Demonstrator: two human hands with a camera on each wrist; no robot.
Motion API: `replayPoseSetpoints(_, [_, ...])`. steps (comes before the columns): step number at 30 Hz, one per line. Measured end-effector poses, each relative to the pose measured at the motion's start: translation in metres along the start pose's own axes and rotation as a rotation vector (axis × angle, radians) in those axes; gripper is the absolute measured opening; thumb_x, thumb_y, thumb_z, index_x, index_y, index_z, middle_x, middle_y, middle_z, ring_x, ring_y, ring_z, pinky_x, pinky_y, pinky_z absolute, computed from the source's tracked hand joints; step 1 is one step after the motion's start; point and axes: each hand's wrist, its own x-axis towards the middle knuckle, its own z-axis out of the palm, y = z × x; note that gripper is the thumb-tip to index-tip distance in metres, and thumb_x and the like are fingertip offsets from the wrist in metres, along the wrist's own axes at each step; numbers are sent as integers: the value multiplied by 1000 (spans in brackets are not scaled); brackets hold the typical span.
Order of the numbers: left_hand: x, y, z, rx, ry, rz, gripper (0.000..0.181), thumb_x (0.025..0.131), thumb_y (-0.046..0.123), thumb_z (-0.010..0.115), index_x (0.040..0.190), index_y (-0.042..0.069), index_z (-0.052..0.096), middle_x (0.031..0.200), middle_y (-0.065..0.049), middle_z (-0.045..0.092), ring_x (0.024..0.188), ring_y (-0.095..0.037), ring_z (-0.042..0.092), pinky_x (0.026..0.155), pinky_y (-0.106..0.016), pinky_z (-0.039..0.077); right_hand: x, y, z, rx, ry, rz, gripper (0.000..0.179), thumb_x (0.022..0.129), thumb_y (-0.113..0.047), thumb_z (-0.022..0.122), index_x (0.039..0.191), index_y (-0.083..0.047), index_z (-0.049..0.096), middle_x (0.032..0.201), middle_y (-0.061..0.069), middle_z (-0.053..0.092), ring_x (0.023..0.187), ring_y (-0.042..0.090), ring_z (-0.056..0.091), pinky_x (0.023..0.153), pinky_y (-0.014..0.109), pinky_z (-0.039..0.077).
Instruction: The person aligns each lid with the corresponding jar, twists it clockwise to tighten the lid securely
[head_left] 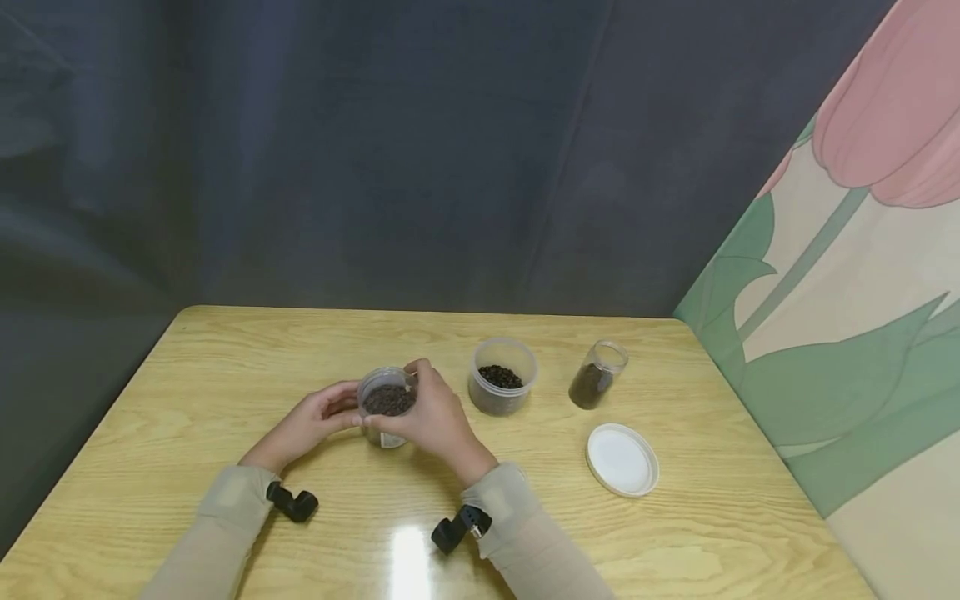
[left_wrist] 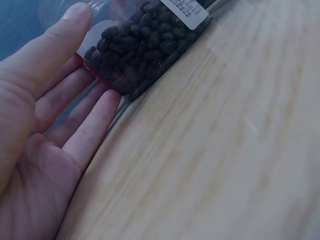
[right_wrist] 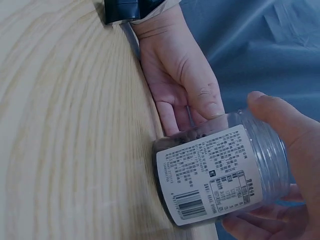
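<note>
Between both hands stands an open clear jar [head_left: 389, 400] with dark coffee beans inside. A white printed label with a barcode [right_wrist: 189, 205] shows on its side in the right wrist view. My left hand [head_left: 324, 419] holds the jar's left side, thumb near the rim and fingers low on the wall [left_wrist: 47, 125]. From the right, my right hand [head_left: 438, 417] grips it round the threaded neck, thumb in front and fingers behind [right_wrist: 305, 150]. The base of the jar is at the tabletop.
Right of the hands is a clear plastic tub [head_left: 501, 400] with dark beans at its bottom. Farther right stands a small clear glass jar [head_left: 592, 383] with dark contents. A white round lid [head_left: 622, 459] lies in front of it. Dark cloth [head_left: 420, 167] hangs behind the wooden table [head_left: 720, 467].
</note>
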Motion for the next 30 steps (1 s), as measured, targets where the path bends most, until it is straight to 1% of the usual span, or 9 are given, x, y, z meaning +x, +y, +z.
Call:
replayPoseSetpoints(4, [1,-1,0,7,8,9,55,100,18,66,149,1,47,144,-21,54,130,-23,55,101,-17,48,0,4,-5,73,-56,-10,92,80,-49,85,149,-9,40,129,11,59,112,26,63,89,38,57])
replayPoseSetpoints(9, [0,-2,0,-15,6,20,54,100,15,65,148,-1,47,144,-23,53,126,-12,56,102,-17,48,3,12,-15,160,-175,-65,86,87,-37,78,159,-20,33,138,13,51,124,33,58,98,33,55])
replayPoseSetpoints(11, [-1,-1,0,-19,8,17,54,100,15,65,148,-1,47,145,-23,53,127,-11,56,102,-17,48,4,15,-19,188,-224,-78,83,89,-33,76,159,-21,34,140,13,48,129,35,55,102,30,52])
replayPoseSetpoints(17, [0,0,0,-16,2,9,55,100,16,65,149,-1,46,146,-23,52,133,-35,52,103,-17,47,7,22,-26,255,-305,-92,76,91,-24,71,159,-17,36,144,15,43,135,38,50,108,26,47])
replayPoseSetpoints(19, [0,0,0,-22,-3,9,54,100,15,65,149,-1,46,146,-23,52,133,-41,49,103,-17,47,7,23,-26,270,-312,-96,75,92,-24,73,158,-16,37,147,15,43,135,36,51,108,25,46])
replayPoseSetpoints(21, [0,0,-1,-24,-5,15,54,100,14,65,149,-1,46,146,-23,52,133,-41,49,103,-17,47,8,23,-25,290,-308,-98,73,92,-24,75,155,-16,39,149,14,44,134,35,52,108,27,47])
replayPoseSetpoints(25, [-1,0,0,-25,-4,22,54,100,13,65,148,-1,47,145,-23,52,130,-22,55,103,-17,47,8,22,-20,296,-272,-86,69,89,-25,81,146,-14,43,144,11,51,131,33,55,106,32,50])
replayPoseSetpoints(27, [-1,0,0,-20,-1,22,54,100,13,66,148,-1,47,144,-23,53,128,-17,55,103,-17,47,8,21,-18,277,-247,-75,68,88,-27,82,142,-13,44,141,11,52,130,35,56,105,35,51])
replayPoseSetpoints(30, [0,1,0,-11,3,18,54,100,14,66,148,-1,47,144,-23,53,130,-25,54,103,-17,47,7,22,-16,253,-221,-61,70,87,-30,83,141,-13,43,140,10,51,128,36,57,104,36,52])
